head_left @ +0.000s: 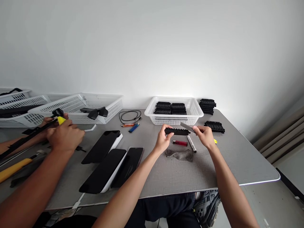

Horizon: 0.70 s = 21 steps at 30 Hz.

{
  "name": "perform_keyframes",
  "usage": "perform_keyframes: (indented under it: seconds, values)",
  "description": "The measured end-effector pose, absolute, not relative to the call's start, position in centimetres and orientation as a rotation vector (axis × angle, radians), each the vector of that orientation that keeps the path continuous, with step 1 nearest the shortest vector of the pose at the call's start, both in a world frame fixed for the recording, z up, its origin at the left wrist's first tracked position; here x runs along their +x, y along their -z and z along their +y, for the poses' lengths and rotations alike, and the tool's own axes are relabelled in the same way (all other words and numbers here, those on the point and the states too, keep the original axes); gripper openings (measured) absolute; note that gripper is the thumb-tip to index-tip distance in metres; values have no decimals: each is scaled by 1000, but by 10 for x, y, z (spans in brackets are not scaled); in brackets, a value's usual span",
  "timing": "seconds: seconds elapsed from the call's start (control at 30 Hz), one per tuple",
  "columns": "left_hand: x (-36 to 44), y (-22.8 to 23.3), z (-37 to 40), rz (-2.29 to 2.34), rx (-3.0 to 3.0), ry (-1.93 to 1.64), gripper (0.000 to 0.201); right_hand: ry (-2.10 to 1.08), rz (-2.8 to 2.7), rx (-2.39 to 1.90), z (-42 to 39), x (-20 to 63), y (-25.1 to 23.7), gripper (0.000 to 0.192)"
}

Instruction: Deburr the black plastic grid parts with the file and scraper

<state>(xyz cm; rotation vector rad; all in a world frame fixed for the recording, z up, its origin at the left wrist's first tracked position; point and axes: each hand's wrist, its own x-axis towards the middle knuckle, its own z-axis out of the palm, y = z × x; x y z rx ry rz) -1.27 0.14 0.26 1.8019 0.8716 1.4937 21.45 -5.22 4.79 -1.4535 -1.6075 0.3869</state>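
Note:
My left hand (163, 139) is closed on one end of a black plastic part with a toothed edge (177, 131), held above the table. My right hand (203, 135) grips a flat grey blade-like tool (186, 127), its far end over the part's right end. Whether the blade touches the part, I cannot tell. Below the hands lie a red lighter (180, 143), a white marker (192, 144) and a crumpled grey cloth (180, 155). A yellow piece (215, 141) shows beside my right wrist; I cannot tell if it belongs to the tool.
Stacked black parts fill a white basket (174, 120); more (207, 106) stand right of it, and another group (214, 126) lies nearer. Phones (103, 171), lighters (134, 127) and a cable (129, 117) lie left. A co-worker's hands (65, 134) hold a long black piece and something yellow.

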Motion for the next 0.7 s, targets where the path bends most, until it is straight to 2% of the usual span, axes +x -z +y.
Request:
perform_keyframes:
  seconds: [0.23,0.7]
  values:
    - [-2,-7,-12,812,1761,-1484,26,-541,-1513,-1409,-54,190,-47,46]
    - [3,-14,-21,766,1532,-1622,28,-868,-1530,-1207,-51,189,-42,41]
